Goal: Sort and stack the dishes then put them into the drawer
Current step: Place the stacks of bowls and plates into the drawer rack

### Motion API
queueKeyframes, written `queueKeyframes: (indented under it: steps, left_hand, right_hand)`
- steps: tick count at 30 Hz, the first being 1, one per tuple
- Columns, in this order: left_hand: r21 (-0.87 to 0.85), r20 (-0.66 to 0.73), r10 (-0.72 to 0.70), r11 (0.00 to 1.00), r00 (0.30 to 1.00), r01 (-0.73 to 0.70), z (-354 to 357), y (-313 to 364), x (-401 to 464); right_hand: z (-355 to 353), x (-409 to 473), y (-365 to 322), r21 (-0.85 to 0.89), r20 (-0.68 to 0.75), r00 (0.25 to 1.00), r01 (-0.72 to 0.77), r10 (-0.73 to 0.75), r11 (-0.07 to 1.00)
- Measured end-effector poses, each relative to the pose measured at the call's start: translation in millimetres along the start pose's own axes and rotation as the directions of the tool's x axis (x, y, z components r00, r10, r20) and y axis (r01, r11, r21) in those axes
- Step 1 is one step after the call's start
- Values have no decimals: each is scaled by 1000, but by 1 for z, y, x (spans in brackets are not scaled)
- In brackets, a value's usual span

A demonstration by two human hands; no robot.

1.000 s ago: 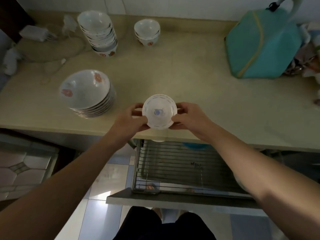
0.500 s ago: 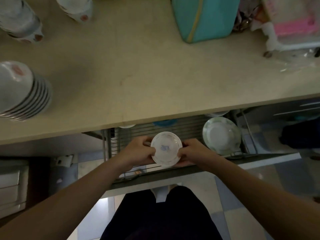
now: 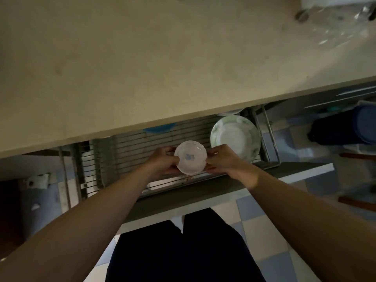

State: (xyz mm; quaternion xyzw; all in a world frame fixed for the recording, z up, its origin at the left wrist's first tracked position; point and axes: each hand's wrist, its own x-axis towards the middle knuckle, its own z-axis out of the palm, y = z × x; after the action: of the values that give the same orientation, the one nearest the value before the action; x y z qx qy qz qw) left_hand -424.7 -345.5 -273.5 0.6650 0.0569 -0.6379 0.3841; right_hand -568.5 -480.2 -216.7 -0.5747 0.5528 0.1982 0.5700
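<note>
Lowered from desk height, the small white round ceramic dish with a blue centre mark (image 3: 190, 157) now hovers over the pulled-out wire-rack drawer (image 3: 130, 145), left hand (image 3: 162, 160) and right hand (image 3: 223, 159) each gripping an opposite rim. Green-patterned white plate (image 3: 236, 137) sits just beside, right. Best to set it flat on the wires, clear of that plate, releasing both sides together.

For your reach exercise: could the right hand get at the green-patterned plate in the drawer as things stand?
Probably yes for reach: the green-patterned plate lies uncovered just beyond the right hand. But that hand, with the left hand, grips the small dishes.
</note>
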Motion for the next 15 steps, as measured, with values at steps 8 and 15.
queueKeyframes:
  steps: [8, 15]
  left_hand:
    - [-100, -93, 38, 994, 995, -47, 5, 3, 67]
    - [-261, -200, 52, 960, 978, -104, 38, 20, 113]
  right_hand:
    - [-19, 51, 18, -176, -111, 994, -10, -10, 984]
    - [-62, 68, 54, -732, -137, 991, -108, 9, 672]
